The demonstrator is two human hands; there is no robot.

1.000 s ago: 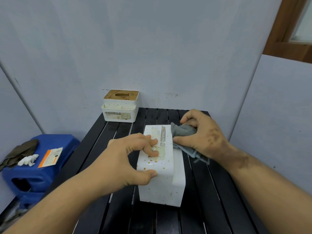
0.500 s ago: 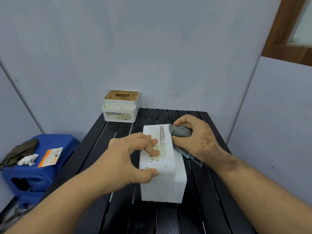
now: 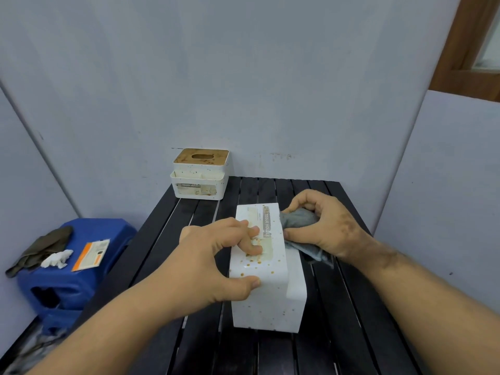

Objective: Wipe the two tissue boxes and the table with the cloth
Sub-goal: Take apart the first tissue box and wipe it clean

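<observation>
A white speckled tissue box (image 3: 267,288) lies on its side in the middle of the black slatted table (image 3: 351,307), its labelled face up with brown stains on it. My left hand (image 3: 216,261) grips the box from the left, fingers on top and thumb on the near face. My right hand (image 3: 322,226) holds a grey cloth (image 3: 297,220) pressed against the box's right side near its far end. A second white tissue box (image 3: 200,175) with a stained brown lid stands at the table's back left corner.
A blue plastic stool (image 3: 67,269) stands left of the table, carrying a dark rag, a crumpled white tissue and an orange-and-white packet. Grey walls close in behind and on the right. The table's near and right slats are bare.
My right hand with the cloth has slid along the box's right side, first toward me, then back toward the far end. The left hand has kept its grip on the box.
</observation>
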